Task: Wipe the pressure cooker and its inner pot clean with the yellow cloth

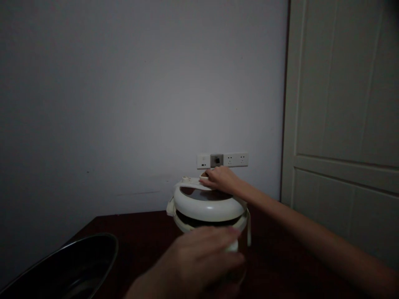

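**Rounded white cooker (215, 212) with its lid ajar**

A smooth, matte grey-white wall (140, 83) fills most of the view. To its right stands a pale door (336, 91) with straight, recessed panels. Below spreads a dark reddish-brown tabletop (137, 236). The cooker sits on it near the wall, its domed lid (212, 212) glossy and inset with a dark, shiny panel; a black gap parts lid and body. At lower left, a dark vessel (96, 251) shows a thin, curved, gleaming rim. The left hand (199, 257), blurred, is in front of the cooker; its grip cannot be told. The right hand (221, 178) bends its fingers over the lid's far side, touching it, though whether it clamps is unclear. Flat rectangular sockets (236, 159) line the wall behind.
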The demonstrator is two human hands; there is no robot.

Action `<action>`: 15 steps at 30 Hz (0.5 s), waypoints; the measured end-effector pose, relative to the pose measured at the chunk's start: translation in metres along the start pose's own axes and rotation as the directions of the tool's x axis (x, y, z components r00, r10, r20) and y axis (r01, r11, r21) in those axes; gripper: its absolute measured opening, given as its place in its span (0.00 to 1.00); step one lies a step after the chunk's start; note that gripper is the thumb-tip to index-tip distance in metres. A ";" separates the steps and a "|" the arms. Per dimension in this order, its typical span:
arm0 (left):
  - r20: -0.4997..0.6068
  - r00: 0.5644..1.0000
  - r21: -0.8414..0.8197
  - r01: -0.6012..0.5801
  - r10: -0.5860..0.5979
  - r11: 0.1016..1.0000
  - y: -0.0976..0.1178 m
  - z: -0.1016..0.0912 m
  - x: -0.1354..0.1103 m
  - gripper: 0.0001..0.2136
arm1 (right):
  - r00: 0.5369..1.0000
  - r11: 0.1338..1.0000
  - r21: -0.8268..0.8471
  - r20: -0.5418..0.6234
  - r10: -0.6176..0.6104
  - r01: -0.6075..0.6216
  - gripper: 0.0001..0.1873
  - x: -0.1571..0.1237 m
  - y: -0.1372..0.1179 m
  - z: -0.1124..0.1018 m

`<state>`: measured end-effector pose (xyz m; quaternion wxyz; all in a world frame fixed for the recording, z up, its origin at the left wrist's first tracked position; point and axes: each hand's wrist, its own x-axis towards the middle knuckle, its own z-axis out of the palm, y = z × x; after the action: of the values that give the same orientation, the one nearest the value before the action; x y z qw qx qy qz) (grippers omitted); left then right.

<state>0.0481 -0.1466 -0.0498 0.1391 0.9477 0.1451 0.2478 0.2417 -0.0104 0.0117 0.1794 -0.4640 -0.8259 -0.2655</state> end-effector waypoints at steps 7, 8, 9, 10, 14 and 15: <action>-0.568 0.819 0.277 0.287 -0.085 0.917 -0.051 -0.084 0.002 0.17 | 0.999 0.999 0.034 0.033 -0.005 0.004 0.26 0.023 0.022 -0.011; -0.578 0.807 0.262 0.322 -0.119 0.910 -0.062 -0.088 0.003 0.18 | 0.999 0.998 0.058 0.040 -0.014 0.012 0.26 0.027 0.025 -0.013; -0.573 0.805 0.247 0.346 -0.152 0.905 -0.072 -0.091 0.006 0.20 | 0.999 0.996 0.086 0.046 -0.025 0.021 0.26 0.032 0.029 -0.014; -0.553 0.814 0.234 0.355 -0.176 0.905 -0.081 -0.093 0.009 0.21 | 0.998 0.993 0.115 0.056 -0.036 0.030 0.26 0.037 0.033 -0.015; -0.449 0.872 0.187 0.303 -0.193 0.934 -0.109 -0.095 0.024 0.23 | 0.994 0.978 0.203 0.093 -0.061 0.041 0.26 0.059 0.047 -0.020; -0.451 0.873 0.171 0.289 -0.186 0.942 -0.113 -0.095 0.028 0.23 | 0.993 0.975 0.220 0.100 -0.064 0.041 0.26 0.065 0.050 -0.021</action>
<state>-0.0001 -0.0146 0.0044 0.0211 0.8544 0.3160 0.4120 0.2533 0.0418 0.0771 0.1777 -0.4330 -0.8704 -0.1528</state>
